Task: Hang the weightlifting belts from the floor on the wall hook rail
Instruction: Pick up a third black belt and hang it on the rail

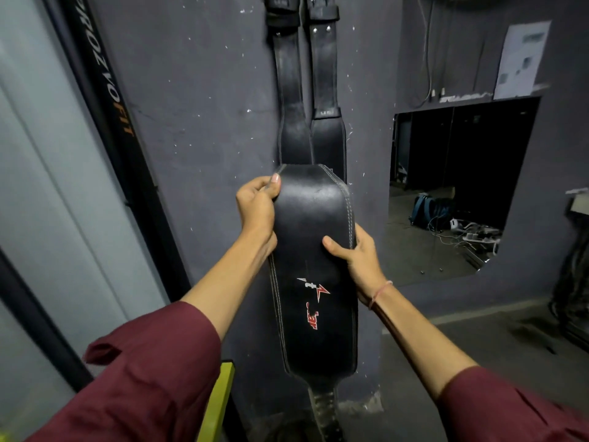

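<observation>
The left hand point(258, 205) and right hand point(357, 260) gripped the black belt point(312, 224) by its edges, close against the wall point(197, 106), overlapping two hung belts point(293, 90). Raising it might have knocked those loose.

Hung belts point(293, 90): tops cut off by top edge. Held belt point(314, 218): far half hidden, perhaps folded behind. Wall notice point(521, 59): print blurred.

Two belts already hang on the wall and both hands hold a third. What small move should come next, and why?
Probably lift the black leather belt higher: the left hand and right hand grip its wide part far below the buckle ends of the two hanging belts, at the frame's top.
</observation>
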Motion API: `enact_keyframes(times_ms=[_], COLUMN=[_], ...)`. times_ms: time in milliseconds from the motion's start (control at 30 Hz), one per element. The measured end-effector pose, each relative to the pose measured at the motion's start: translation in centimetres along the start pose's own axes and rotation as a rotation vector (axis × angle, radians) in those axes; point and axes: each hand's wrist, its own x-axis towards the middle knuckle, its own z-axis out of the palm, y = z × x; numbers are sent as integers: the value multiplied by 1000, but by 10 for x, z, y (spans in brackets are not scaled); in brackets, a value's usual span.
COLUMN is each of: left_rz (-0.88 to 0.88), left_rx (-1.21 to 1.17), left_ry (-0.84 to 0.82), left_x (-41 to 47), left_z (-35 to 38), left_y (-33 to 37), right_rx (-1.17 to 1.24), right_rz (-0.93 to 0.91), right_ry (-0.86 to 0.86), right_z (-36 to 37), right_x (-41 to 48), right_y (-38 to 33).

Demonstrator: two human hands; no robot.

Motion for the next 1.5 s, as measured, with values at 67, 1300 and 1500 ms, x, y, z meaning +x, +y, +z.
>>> enact_keyframes(times_ms=[67,1300,1500], left_rz=[5,153,39], left_rx=[23,238,350], left_ry=[-93,-199,-271], left_x=[-9,-53,-104], left_z=[4,-21,-50], left_y=[-1,8,-56], right_rx=[75,-55,-52], right_rz=[-9,-110,-184], right_ry=[104,83,188], right_z=[1,21,22], right_x=[-9,-6,9], right_y=[3,-49,-56])
